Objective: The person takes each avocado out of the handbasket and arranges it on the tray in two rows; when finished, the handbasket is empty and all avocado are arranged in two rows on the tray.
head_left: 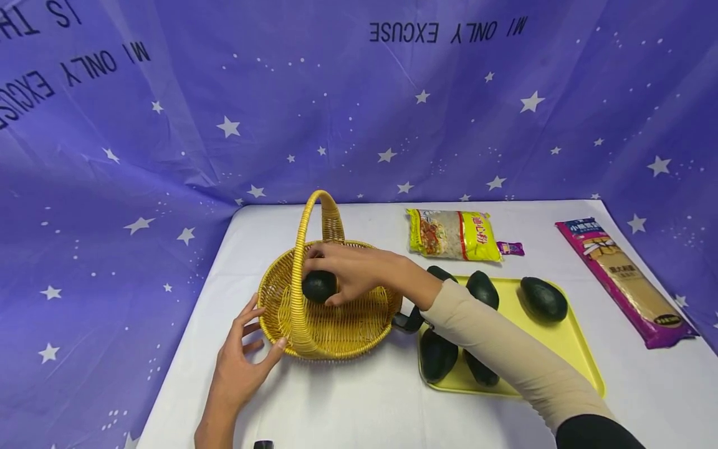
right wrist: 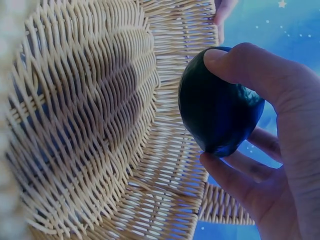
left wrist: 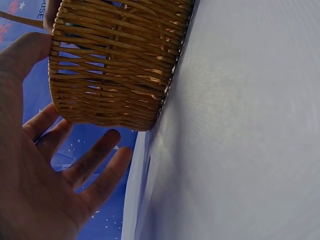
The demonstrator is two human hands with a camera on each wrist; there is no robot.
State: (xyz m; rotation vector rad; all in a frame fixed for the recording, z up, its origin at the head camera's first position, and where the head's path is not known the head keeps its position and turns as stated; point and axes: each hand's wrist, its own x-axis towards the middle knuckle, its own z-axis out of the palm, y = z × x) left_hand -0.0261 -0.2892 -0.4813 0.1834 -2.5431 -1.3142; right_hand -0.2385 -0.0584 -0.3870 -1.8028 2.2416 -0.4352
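Observation:
A yellow wicker basket (head_left: 342, 330) with a tall arched handle (head_left: 299, 293) stands on the white table. My right hand (head_left: 350, 268) reaches in past the handle and grips a dark green avocado (head_left: 319, 287). In the right wrist view, thumb and fingertips hold that avocado (right wrist: 217, 102) above the woven basket floor (right wrist: 95, 110). On the basket's left side, my left hand (head_left: 241, 358) is spread against the rim, with the thumb at the near edge. The left wrist view shows this hand's fingers (left wrist: 92, 160) extended beside the basket wall (left wrist: 110, 65).
Several more avocados (head_left: 544, 299) lie on a yellow tray (head_left: 578, 349) at right, partly hidden under my right forearm. Behind the tray are a yellow food packet (head_left: 454, 234) and a small purple packet (head_left: 511, 248). A long purple package (head_left: 628, 280) lies far right. A blue starry cloth (head_left: 359, 125) hangs behind.

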